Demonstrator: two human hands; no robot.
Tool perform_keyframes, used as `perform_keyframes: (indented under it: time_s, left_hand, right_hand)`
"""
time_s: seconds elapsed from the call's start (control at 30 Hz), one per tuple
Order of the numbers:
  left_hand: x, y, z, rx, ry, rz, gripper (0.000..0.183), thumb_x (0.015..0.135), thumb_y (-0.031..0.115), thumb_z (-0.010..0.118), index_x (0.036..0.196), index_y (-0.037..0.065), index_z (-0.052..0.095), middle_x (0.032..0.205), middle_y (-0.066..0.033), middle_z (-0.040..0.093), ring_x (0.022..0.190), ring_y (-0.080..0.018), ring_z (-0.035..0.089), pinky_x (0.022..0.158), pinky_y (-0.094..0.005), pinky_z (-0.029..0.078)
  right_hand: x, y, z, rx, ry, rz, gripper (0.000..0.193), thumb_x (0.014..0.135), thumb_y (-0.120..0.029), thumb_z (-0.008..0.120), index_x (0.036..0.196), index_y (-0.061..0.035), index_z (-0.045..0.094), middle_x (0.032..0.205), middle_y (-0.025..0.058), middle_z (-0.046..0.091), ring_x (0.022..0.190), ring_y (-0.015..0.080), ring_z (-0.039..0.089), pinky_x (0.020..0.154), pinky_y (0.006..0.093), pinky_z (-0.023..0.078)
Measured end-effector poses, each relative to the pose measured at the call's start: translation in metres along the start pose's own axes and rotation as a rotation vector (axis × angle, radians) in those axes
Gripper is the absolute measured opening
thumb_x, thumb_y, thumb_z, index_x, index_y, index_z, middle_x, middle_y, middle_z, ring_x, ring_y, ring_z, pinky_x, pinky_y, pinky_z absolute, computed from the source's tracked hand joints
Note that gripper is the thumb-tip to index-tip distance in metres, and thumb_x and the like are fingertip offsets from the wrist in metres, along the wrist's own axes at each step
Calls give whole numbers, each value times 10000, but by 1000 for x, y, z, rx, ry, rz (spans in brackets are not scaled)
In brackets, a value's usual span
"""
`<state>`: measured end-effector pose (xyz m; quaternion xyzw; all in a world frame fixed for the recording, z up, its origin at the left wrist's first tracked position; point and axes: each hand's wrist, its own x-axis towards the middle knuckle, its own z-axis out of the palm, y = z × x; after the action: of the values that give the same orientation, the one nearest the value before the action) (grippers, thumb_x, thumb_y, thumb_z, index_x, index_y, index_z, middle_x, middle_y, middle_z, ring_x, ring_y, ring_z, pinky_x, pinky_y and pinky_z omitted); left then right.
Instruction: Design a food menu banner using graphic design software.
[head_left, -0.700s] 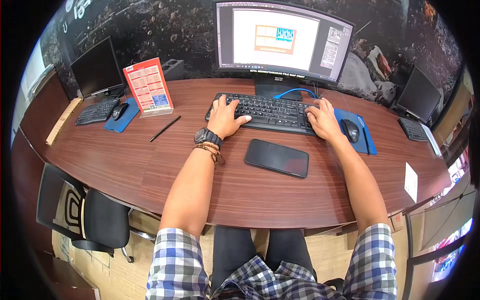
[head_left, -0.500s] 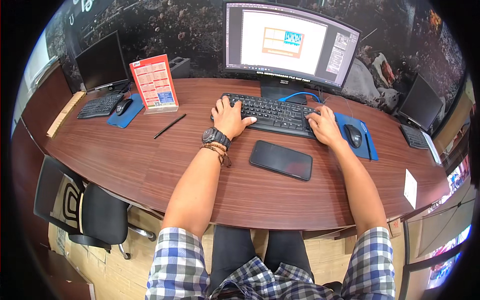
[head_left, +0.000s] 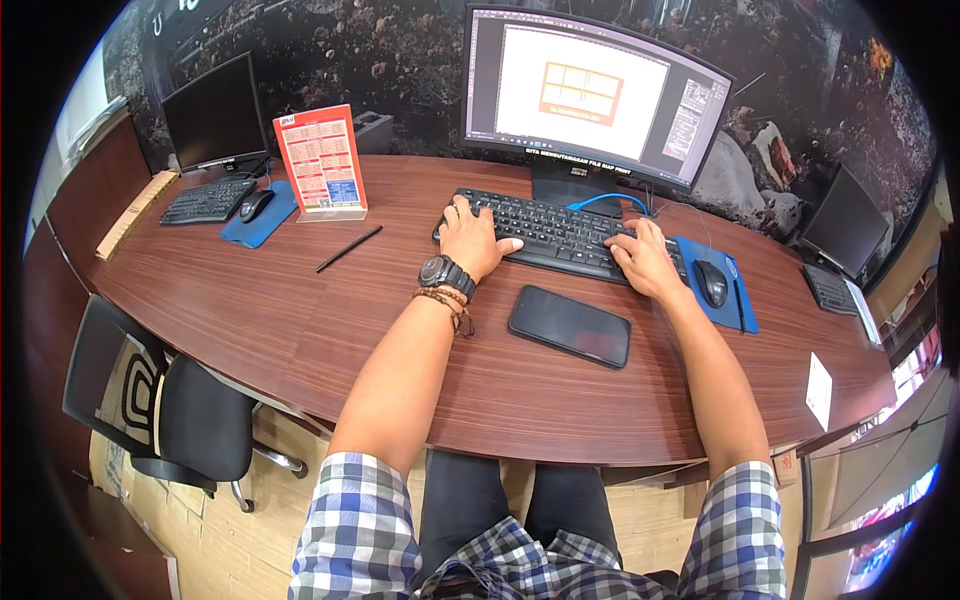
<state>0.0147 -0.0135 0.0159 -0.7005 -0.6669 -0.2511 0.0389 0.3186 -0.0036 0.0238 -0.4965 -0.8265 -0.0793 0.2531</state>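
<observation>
Directly under left hand (head_left: 470, 242) and right hand (head_left: 648, 264), the black keyboard (head_left: 560, 232).

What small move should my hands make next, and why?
Probably a light keypress with the right hand: its curled fingers are over the right part of the keyboard, the left hand is at its left end, and the nearby mouse sits untouched.

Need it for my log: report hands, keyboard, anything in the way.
Left hand on keyboard, left end; right hand toward right end. Phone lies apart, not in the way.
</observation>
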Motion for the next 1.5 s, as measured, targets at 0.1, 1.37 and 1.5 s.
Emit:
perform_keyframes:
  time_s: [0.1, 1.37, 1.5]
  left_hand:
    - [-1, -2, 1, 0, 2, 0, 732, 819, 563, 723, 1257, -10, 603, 1412, -298, 389, 1258, -442, 416, 1008, -544, 433]
    - [-3, 2, -1, 10, -85, -62, 767, 843, 593, 682, 1332, 13, 573, 1436, -279, 390, 1350, -440, 329, 1078, -582, 315]
    - [-3, 2, -1, 14, -90, -67, 764, 848, 589, 679, 1334, 10, 571, 1434, -276, 393, 1348, -439, 332, 1080, -578, 311]
  right_hand:
    - [1, -1, -3, -20, -35, -1, 250, 934, -245, 582, 1092, -130, 737, 1306, 184, 535, 1314, 359, 409, 1124, 479, 300]
    - [-87, 116, -38, 80, 298, 307, 303, 812, -180, 678, 1086, -52, 698, 1104, 172, 623, 1073, 348, 595, 960, 410, 458]
    - [-87, 115, -37, 76, 299, 295, 303, 812, -181, 680, 1085, -51, 698, 1100, 174, 622, 1068, 350, 595, 959, 411, 457]
